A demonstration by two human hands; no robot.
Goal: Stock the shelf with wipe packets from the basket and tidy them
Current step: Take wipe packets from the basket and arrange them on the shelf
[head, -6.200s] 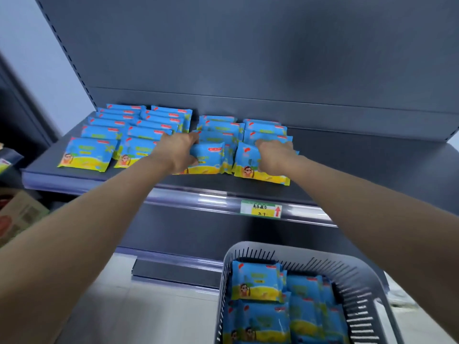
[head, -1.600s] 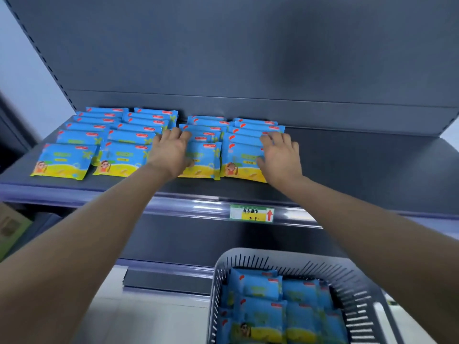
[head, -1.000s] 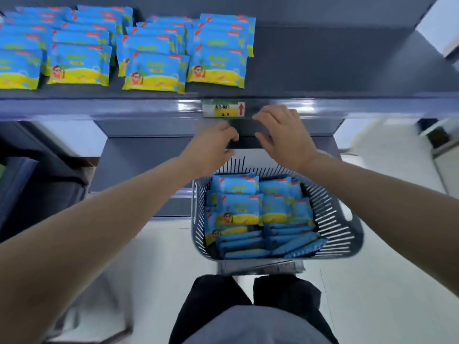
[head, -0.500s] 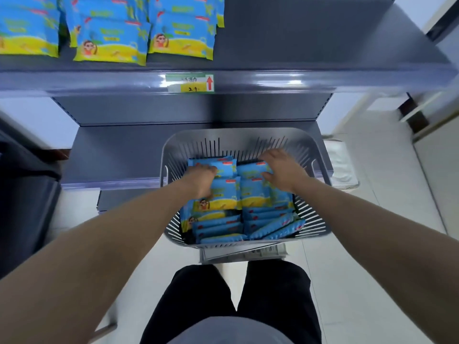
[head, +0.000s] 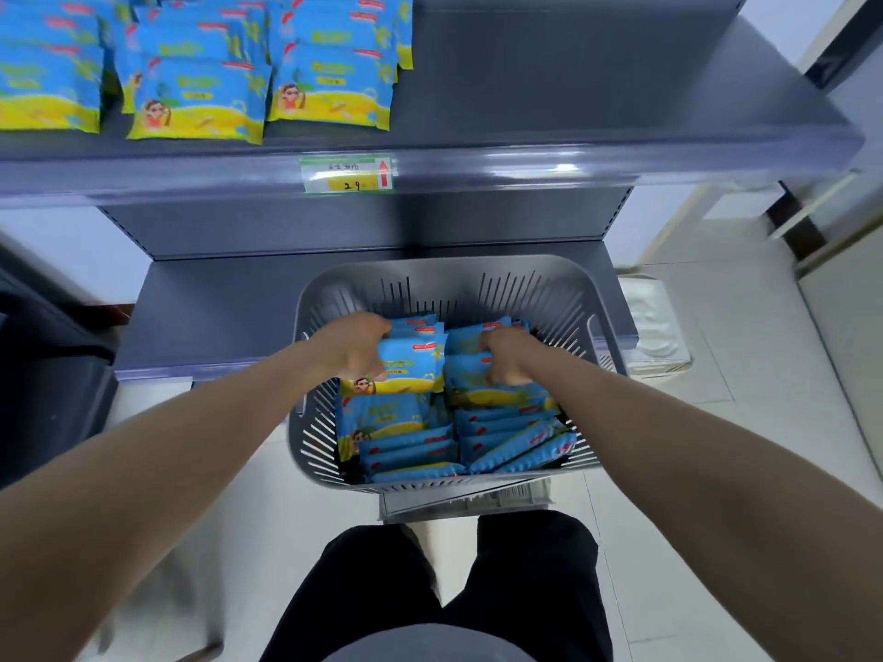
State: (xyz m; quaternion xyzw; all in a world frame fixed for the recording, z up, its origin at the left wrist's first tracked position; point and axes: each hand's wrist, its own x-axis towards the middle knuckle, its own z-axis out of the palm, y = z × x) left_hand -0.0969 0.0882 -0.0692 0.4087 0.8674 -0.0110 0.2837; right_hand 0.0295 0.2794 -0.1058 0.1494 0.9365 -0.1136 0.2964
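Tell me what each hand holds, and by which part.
Left hand grips a wipe packet by its upper left edge; right hand grips the neighbouring packet near its top.

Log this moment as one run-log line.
phase: picking from basket | left hand: grips left packet stack | right hand: grips right packet stack | shelf: packet rows at left

Top of my view: the grey shelf (head: 573,78) carries overlapping rows of packets (head: 200,88) at upper left, a tag (head: 349,174) on its lip.

Black trousers (head: 535,575); grey top (head: 430,646); bare forearms (head: 200,437)
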